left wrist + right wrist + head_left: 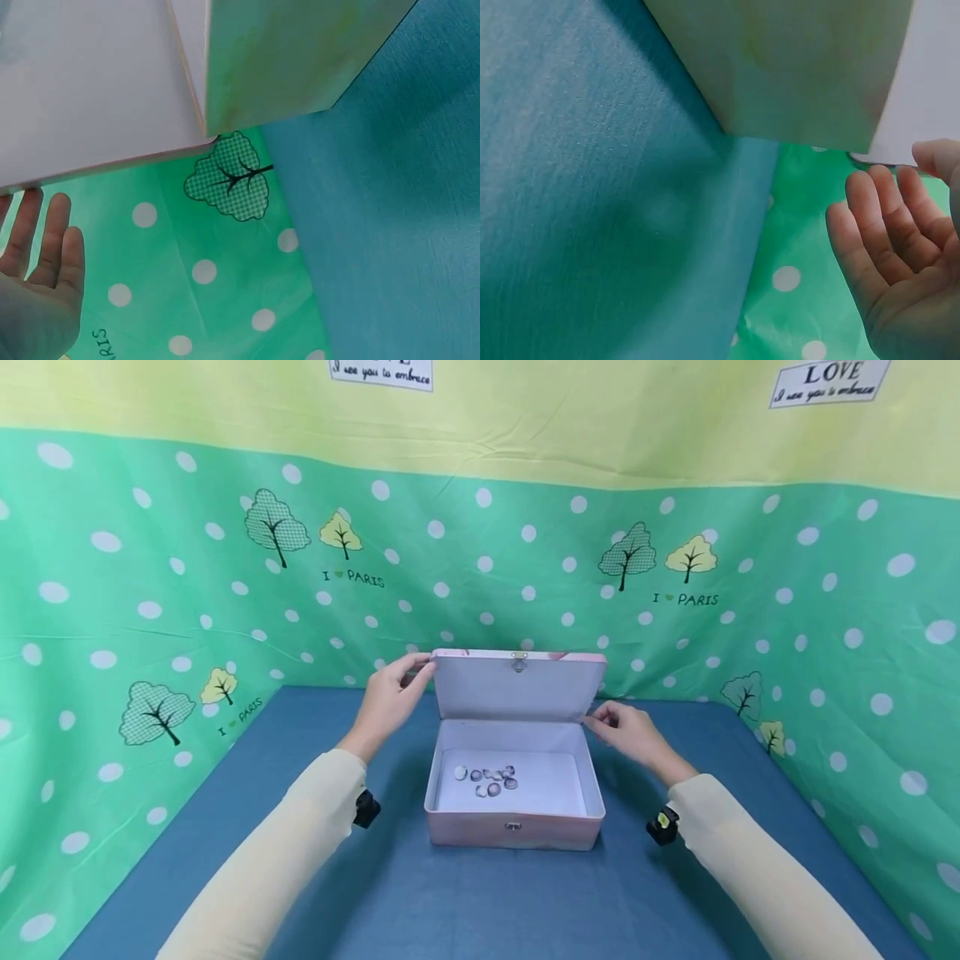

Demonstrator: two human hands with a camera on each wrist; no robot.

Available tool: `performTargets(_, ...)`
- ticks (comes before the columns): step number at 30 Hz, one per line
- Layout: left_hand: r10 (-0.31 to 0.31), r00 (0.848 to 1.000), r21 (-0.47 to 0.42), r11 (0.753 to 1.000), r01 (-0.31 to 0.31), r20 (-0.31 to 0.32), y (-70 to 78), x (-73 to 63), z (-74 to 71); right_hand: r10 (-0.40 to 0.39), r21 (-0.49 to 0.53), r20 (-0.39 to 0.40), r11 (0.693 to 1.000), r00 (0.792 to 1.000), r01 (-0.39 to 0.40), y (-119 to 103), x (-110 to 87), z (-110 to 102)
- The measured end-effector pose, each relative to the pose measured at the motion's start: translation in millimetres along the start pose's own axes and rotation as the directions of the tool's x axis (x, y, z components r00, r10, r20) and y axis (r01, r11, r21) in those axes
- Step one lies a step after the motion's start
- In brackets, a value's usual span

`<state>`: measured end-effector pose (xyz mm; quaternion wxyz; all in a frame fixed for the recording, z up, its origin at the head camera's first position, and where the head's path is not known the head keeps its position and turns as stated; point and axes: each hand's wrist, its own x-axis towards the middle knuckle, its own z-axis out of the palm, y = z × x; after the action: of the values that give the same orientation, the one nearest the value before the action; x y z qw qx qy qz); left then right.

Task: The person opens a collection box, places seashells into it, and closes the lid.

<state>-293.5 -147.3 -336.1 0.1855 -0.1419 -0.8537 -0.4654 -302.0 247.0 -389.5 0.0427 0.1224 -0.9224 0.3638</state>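
Note:
A pink metal box point(514, 831) stands on the table with its hinged lid point(517, 689) raised. Inside, several small round shell-like pieces point(494, 789) lie on the white bottom, mostly towards the left; their exact kind is too small to tell. At the lid's upper left corner, my left hand point(390, 697) holds the edge between thumb and fingers. My right hand point(630, 735) is by the lid's lower right corner, near the hinge. In the right wrist view its fingers point(889, 232) are loosely bent, tips close to the lid's edge, with the palm showing.
A blue cloth point(480, 902) covers the table. Behind and on both sides hangs a green and yellow curtain point(480, 585) with white dots and printed trees. A metal clasp point(519, 665) is on the lid, and its catch point(513, 826) is on the box front.

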Motion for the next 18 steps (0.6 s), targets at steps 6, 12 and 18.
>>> performTargets(6,-0.001,1.000,-0.019,1.000,0.002,0.024,-2.6,-7.1,-4.4,-0.063,0.021,0.056,0.998,0.996,0.062,-13.5,-10.3,-3.3)
performTargets(12,-0.004,0.999,-0.010,1.000,0.005,0.049,-1.5,-13.7,-7.3,-0.115,0.120,0.112,0.988,0.987,0.101,-32.1,-17.1,1.0)
performTargets(18,-0.011,0.997,-0.004,1.000,0.011,0.080,-2.4,-18.6,-9.3,-0.203,0.175,0.145,0.969,0.968,0.177,-52.1,-17.9,9.6)
